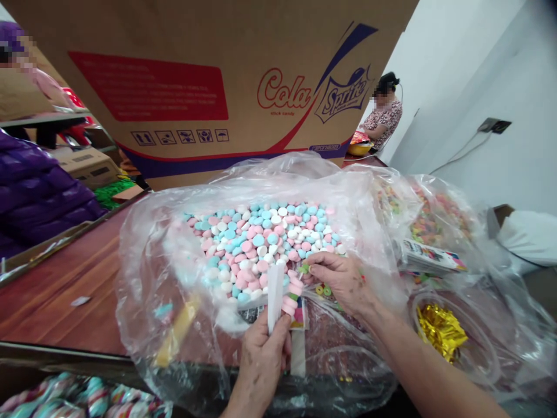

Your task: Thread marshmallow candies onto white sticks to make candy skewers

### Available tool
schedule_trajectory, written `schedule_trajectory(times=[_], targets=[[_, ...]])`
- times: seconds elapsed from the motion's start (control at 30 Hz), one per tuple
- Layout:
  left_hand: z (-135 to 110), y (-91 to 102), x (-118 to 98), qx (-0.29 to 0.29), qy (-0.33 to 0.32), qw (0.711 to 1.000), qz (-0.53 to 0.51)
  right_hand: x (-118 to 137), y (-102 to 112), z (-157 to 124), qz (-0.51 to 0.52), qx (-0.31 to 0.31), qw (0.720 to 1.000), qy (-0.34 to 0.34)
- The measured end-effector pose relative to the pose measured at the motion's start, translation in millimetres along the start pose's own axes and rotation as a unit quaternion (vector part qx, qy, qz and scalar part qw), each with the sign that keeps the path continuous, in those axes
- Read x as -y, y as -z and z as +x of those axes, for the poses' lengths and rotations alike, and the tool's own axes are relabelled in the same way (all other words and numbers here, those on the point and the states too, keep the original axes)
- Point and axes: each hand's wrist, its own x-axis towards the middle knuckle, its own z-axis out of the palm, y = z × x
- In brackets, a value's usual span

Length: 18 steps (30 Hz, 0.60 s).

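A large clear plastic bag (148, 255) lies open on the wooden table (56, 284), full of pink, blue and white candies (261, 238). My left hand (263, 357) holds a small narrow white packet (275, 296) upright, its mouth toward the candies. My right hand (342, 278) is just to the right of the packet's top, pinching a small green candy (304, 268) at the fingertips, with pink candies beside it. A colourful printed card (298, 313) lies under the packet.
A big "Cola Sprite" cardboard box (226, 81) stands behind the bag. More bags of mixed candy (426, 220), a printed box (429, 255) and a tub with gold foil (439, 331) are at right. Purple cloth (35, 197) lies left. A seated person (383, 116) is far back.
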Motion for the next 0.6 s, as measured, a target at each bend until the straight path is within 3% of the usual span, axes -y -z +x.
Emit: schedule_trajectory(times=[0.4,0.5,0.6], targets=[[0.2,-0.9,-1.3,-0.012,0.009,1.000,0.001,3.1,0.4,-0.4,-0.032,0.011,0.999,-0.007],[1.3,0.0,-0.1,-0.012,0.004,1.000,0.010,3.3,-1.0,-2.5,-0.116,0.034,0.992,0.032],[1.8,0.9,1.0,-0.012,-0.001,1.000,0.014,0.6,-3.5,-6.1,-0.188,0.053,0.974,0.118]])
